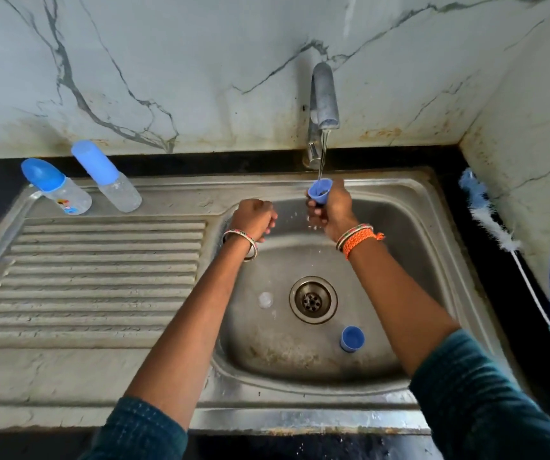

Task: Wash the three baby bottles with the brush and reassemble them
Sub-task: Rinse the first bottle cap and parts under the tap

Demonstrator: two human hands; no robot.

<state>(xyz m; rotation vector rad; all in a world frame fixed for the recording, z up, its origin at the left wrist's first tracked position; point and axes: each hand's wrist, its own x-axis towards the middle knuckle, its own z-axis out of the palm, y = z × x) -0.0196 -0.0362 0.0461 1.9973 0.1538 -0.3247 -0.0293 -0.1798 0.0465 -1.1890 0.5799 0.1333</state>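
Far left on the drainboard (pixel 94 277), two capped baby bottles stand side by side. The first bottle (pixel 57 187) wears a rounded blue cap and a small colourful print, too blurred to read. The taller bottle (pixel 107 175) beside it looks clear under its long pale-blue cap, contents not discernible. The left hand (pixel 254 219) hovers over the basin edge, fingers curled into a fist, nothing visibly held. Down in the sink (pixel 383 207), a clear teat (pixel 265 299) lies left of the drain, a blue ring (pixel 352 338) to its right. The right hand (pixel 330 207) grips a blue cap (pixel 320 191), mouth up, catching the tap (pixel 324 94) stream. The bottle brush (pixel 486 214) lies on the counter, far right.
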